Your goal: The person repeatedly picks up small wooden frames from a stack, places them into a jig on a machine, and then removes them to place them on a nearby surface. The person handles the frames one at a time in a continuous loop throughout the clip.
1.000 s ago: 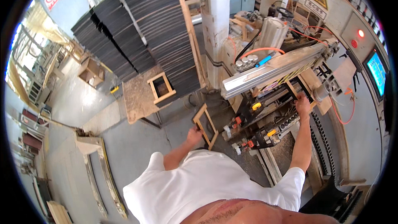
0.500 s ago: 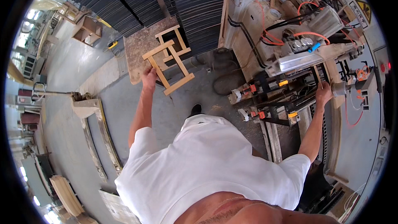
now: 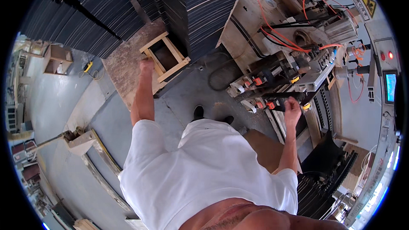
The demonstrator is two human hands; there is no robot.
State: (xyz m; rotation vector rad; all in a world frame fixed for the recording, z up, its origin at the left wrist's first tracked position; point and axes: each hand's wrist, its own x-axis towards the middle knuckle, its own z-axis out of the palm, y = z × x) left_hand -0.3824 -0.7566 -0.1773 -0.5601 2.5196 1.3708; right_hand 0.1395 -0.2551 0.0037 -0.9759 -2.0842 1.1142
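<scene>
In the head view my left hand [image 3: 147, 64] is closed on the left side of a pale wooden frame [image 3: 174, 49]. The frame is a four-sided piece of slats with an open middle, and it lies over a brown board [image 3: 121, 61]. Whether a second frame lies beneath it I cannot tell. My right hand [image 3: 292, 106] is beside the machine's black bars [image 3: 286, 95], its fingers curled in; anything inside them is hidden.
Tall stacks of dark panels [image 3: 208, 12] rise behind the board. On the right stands the machine, with orange hoses [image 3: 283, 36], red-and-white clamps [image 3: 260, 104] and a lit screen [image 3: 390, 87]. A pallet jack [image 3: 98, 153] is on the floor at left.
My left hand has brought the held frame onto the board where another frame lay. My right hand has left the machine's far side and come nearer to me. The view has shifted.
</scene>
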